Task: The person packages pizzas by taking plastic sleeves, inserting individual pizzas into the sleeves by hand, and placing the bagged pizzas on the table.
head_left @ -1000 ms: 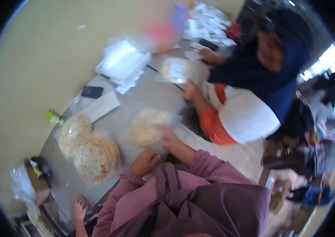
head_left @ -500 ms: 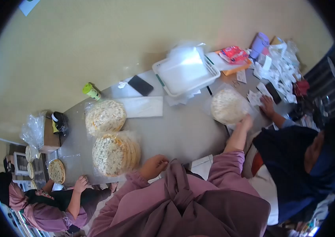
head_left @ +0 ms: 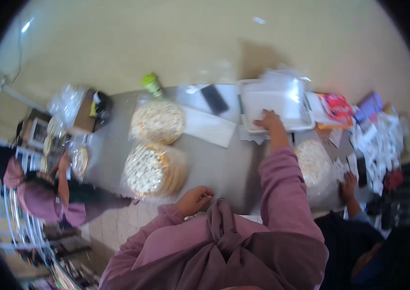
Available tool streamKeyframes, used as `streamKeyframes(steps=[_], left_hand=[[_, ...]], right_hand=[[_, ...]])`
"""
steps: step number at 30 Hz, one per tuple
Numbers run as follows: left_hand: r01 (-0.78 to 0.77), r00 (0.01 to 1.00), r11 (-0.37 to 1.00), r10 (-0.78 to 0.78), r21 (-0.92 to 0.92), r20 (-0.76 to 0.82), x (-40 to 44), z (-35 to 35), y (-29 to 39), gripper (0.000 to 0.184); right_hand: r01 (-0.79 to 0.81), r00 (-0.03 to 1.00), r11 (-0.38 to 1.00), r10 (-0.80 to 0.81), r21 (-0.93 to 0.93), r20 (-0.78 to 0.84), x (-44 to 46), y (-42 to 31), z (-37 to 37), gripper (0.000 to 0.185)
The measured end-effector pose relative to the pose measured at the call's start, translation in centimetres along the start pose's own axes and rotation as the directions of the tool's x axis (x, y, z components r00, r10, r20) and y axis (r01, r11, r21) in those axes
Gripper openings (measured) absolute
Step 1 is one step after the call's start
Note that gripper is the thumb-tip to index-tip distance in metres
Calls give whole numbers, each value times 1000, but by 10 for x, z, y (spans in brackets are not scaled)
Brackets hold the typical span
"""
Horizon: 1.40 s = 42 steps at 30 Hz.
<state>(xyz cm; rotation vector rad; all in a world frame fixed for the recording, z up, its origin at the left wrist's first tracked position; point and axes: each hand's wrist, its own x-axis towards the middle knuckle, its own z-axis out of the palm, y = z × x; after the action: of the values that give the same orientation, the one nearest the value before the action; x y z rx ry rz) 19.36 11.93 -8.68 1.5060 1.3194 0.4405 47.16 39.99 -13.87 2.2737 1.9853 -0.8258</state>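
My right hand (head_left: 268,120) reaches over the near rim of a white plastic basket (head_left: 254,128), its fingers spread on the clear plastic sheets or bags (head_left: 272,96) inside. Close to the table's front edge hovers my left hand (head_left: 194,200), loosely curled with nothing visible in it. Left of that hand stands a stack of cheese-topped pizzas (head_left: 146,170) in clear plastic. Behind the stack lies another bagged pizza pile (head_left: 158,121). To the right of my right forearm, a bagged pizza (head_left: 312,162) rests on the table, touched by neither of my hands.
A phone (head_left: 214,99), a white sheet (head_left: 209,126) and a green-lidded bottle (head_left: 151,85) sit toward the wall. A co-worker's hand (head_left: 348,187) rests at the right, near crumpled papers (head_left: 376,140). Another person (head_left: 45,195) handles a bagged pizza (head_left: 80,160) at the left.
My right hand has let go of the bagged pizza at the right and moved left and up to the basket. The view has turned. At the far left, the other person's pizza is now raised.
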Motion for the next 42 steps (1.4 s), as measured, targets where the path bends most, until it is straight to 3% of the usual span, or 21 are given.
streamKeyframes(steps=[2,4,8,11,13,15,18,20,22,23,25,28,32,34,35,36,37,38,39,40,42], left_hand=[[13,999,999,-15,-42,-34,-4,2,-4,18],[0,1000,997,-2,-82,-26,-6,3,-10,17],[128,991,978,-131,-162,-6,-12,-2,0,16],[73,997,979,-65,-192,45,-8,2,-9,18],[102,984,859,-12,-502,180,-5,2,-12,24],[176,968,778,-27,-603,249,-1,-3,-10,30],[226,968,614,-56,-757,244,8,-14,9,43],[184,983,542,-76,-820,170,15,-24,18,49],[61,998,280,-10,-958,60,18,-35,20,54],[66,998,285,4,-956,70,17,-41,23,54],[13,954,164,295,-986,61,15,-54,26,47],[-70,906,158,424,-985,4,9,-75,8,32],[-97,908,38,412,-995,-73,-26,-104,12,17],[-178,973,311,195,-934,-120,-41,-119,11,12],[-179,973,309,194,-934,-122,-44,-126,8,12],[-220,973,388,157,-895,-171,-46,-136,5,11],[-255,967,466,125,-847,-222,-47,-145,3,10],[-253,967,464,126,-849,-220,-50,-155,1,10],[-298,955,528,151,-796,-257,-53,-166,-1,11],[-339,940,587,178,-735,-291,-60,-175,2,11],[-351,934,660,197,-664,-298,-76,-194,11,11]], right_hand=[[109,994,994,-109,18,21,31,16,15,77],[208,950,975,-219,-71,-220,20,19,20,53],[185,958,925,-246,-331,-151,19,2,15,33],[79,937,987,-122,-142,-327,1,-5,6,28],[89,877,996,-84,-10,-474,-20,-22,-15,26],[226,912,959,-146,173,-383,-53,-40,-34,24],[292,929,546,-358,785,-97,-133,-82,-57,17],[144,803,253,-595,957,37,-161,-91,-53,20],[58,728,142,-684,988,55,-199,-101,-57,21],[-49,634,41,-771,998,63,-213,-103,-58,22],[-66,642,-29,-766,997,20,-226,-101,-49,22],[-53,741,-156,-669,986,-66,-242,-97,-35,22],[48,860,-239,-484,970,-161,-257,-86,-12,24],[53,926,-275,-348,960,-150,-258,-87,8,25],[61,970,-312,-205,948,-130,-258,-90,19,26],[61,971,-312,-203,948,-129,-259,-96,30,26],[290,955,-240,135,927,-264,-260,-103,40,29],[476,806,-94,444,875,-391,-263,-109,48,33],[534,728,9,504,845,-465,-273,-122,46,27],[533,727,10,506,846,-464,-281,-134,43,27],[771,515,337,168,540,-841,-298,-161,33,24]])
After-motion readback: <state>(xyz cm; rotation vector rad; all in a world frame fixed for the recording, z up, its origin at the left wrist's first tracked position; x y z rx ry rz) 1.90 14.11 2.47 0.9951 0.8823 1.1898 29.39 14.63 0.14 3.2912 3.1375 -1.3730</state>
